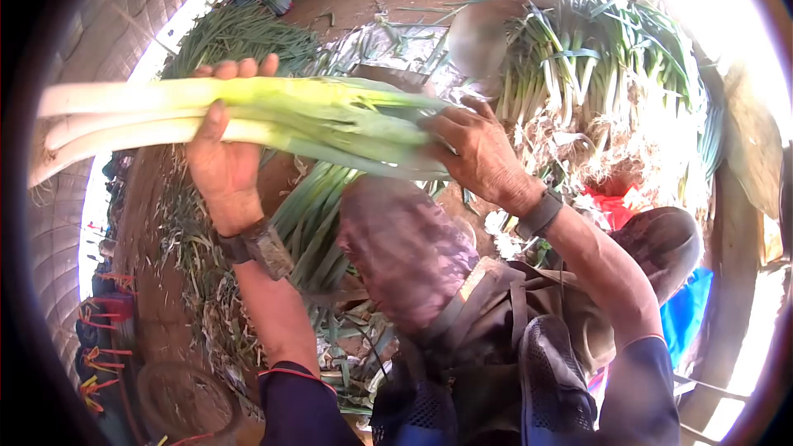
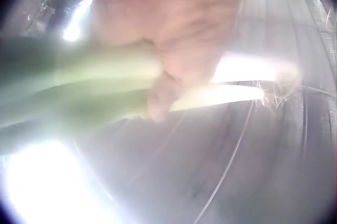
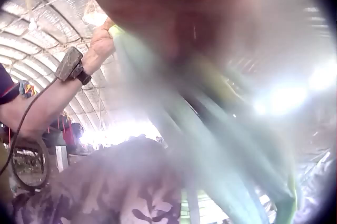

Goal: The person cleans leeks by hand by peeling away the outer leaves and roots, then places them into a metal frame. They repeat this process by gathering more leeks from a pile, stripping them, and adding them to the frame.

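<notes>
Several leeks [image 1: 273, 116] | left hand [image 1: 221, 167] fingers [image 1: 245, 68] curled round pale stalks | right hand [image 1: 475, 149] fingers apparently gripping leaves

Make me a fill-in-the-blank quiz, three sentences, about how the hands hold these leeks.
1. The left hand grips the leeks near their ____ stalk ends.
2. The right hand holds the same leeks at their ____ leaves.
3. A pile of more leeks lies beyond the ____ hand.

Missing words: white; green; right.
</notes>
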Demonstrator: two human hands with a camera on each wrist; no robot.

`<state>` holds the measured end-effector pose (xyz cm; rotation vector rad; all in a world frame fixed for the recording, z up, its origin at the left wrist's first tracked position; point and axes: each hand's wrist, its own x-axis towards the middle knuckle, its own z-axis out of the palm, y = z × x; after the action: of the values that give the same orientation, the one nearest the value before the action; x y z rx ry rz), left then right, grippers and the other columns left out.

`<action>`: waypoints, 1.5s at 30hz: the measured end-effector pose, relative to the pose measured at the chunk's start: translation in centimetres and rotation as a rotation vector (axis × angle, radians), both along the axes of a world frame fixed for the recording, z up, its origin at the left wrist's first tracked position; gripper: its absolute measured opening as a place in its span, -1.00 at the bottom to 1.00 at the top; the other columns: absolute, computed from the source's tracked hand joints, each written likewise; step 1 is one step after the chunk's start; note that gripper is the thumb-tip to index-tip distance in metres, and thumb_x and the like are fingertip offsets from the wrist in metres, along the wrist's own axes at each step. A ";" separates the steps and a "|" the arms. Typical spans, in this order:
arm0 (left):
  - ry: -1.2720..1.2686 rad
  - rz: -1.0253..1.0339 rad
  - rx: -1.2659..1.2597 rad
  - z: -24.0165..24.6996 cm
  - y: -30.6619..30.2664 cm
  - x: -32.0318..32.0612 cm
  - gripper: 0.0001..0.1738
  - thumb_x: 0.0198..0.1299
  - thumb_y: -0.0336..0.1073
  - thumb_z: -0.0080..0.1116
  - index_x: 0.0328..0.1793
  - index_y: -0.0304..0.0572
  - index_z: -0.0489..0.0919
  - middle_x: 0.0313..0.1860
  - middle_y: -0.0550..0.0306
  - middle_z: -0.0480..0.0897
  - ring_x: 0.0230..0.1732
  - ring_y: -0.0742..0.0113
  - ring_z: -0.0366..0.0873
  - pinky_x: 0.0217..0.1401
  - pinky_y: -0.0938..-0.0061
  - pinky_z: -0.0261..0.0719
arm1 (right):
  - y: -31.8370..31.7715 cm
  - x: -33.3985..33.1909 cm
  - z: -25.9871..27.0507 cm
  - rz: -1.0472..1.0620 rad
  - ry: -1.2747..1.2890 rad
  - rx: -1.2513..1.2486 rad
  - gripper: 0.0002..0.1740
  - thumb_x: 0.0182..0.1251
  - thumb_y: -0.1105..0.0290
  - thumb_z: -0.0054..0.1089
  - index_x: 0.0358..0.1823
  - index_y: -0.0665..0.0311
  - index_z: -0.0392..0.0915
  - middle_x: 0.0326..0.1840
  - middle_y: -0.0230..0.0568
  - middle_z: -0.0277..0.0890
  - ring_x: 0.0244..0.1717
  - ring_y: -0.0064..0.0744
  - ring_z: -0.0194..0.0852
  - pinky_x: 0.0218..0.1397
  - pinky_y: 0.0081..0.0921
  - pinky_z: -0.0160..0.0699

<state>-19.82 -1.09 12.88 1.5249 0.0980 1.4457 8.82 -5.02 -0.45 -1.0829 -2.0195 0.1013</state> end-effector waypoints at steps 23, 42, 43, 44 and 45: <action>-0.048 -0.199 0.132 -0.1 1.7 -5.6 -0.58 0.08 -0.45 0.38 0.08 -0.04 0.55 -0.06 0.14 0.67 0.14 0.12 0.59 0.58 -0.24 0.10 | -4.7 10.6 -4.7 -0.276 -0.788 -0.242 -0.63 0.19 0.33 0.29 0.04 0.21 0.59 0.07 -0.19 0.48 -0.09 -0.25 0.54 0.05 -0.13 0.41; 0.297 0.570 0.445 8.1 -14.1 -18.4 -0.58 0.29 -0.15 0.19 0.19 -0.19 0.48 0.06 0.13 0.65 0.09 0.32 0.61 0.21 0.39 0.49 | 3.6 14.6 -1.7 -0.234 -0.234 -0.328 -0.31 0.08 0.37 0.33 0.33 0.24 0.44 0.34 0.05 0.41 0.33 -0.02 0.39 0.38 -0.24 0.34; 0.349 0.788 0.327 8.7 -15.0 -18.4 -0.53 0.28 -0.16 0.20 0.23 -0.24 0.46 0.10 0.07 0.63 0.12 0.27 0.59 0.24 0.37 0.47 | 4.2 14.1 -1.5 -0.229 -0.267 -0.293 -0.32 0.11 0.34 0.37 0.32 0.21 0.44 0.31 0.02 0.44 0.27 -0.06 0.44 0.32 -0.27 0.43; 0.415 0.956 0.218 9.4 -15.7 -18.4 -0.48 0.27 -0.16 0.21 0.27 -0.30 0.43 0.14 0.01 0.60 0.16 0.21 0.57 0.27 0.34 0.45 | 4.8 13.5 -1.3 -0.219 -0.298 -0.253 -0.33 0.13 0.31 0.40 0.32 0.18 0.45 0.28 -0.01 0.47 0.22 -0.11 0.50 0.25 -0.30 0.51; 0.487 1.069 0.117 10.1 -16.3 -18.1 -0.42 0.26 -0.17 0.21 0.31 -0.35 0.40 0.18 -0.04 0.58 0.19 0.16 0.54 0.29 0.32 0.42 | 4.9 12.6 -0.8 -0.202 -0.300 -0.251 -0.33 0.13 0.31 0.40 0.32 0.18 0.45 0.28 -0.01 0.47 0.22 -0.11 0.50 0.25 -0.30 0.51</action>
<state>-37.96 -17.40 22.96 2.0094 1.3019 1.8188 21.44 -0.11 -1.26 -1.5316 -2.1885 0.0934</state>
